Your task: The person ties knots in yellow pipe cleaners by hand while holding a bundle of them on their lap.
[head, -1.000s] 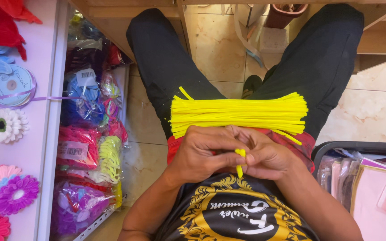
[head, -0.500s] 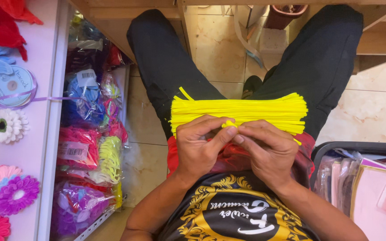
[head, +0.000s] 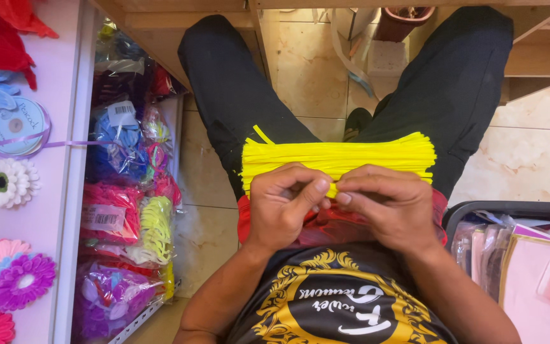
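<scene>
The fingertips of the left hand (head: 284,207) and right hand (head: 386,204) meet, curled tight and pinching a yellow strand (head: 332,190) whose length is almost wholly hidden between them. Just beyond the knuckles, a bundle of yellow pipe cleaners (head: 338,156) lies across the lap on a red bag (head: 326,229), its near edge covered by both hands. At the left, packets on a shelf (head: 128,210) blur behind plastic, and paper flowers (head: 7,181) run off the pink board's (head: 58,210) edge.

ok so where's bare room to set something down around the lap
Bare floor tiles lie between the shelf of bagged craft goods and the left hand. The lap is crowded: yellow pipe cleaners span both thighs, with the right hand on them.
</scene>
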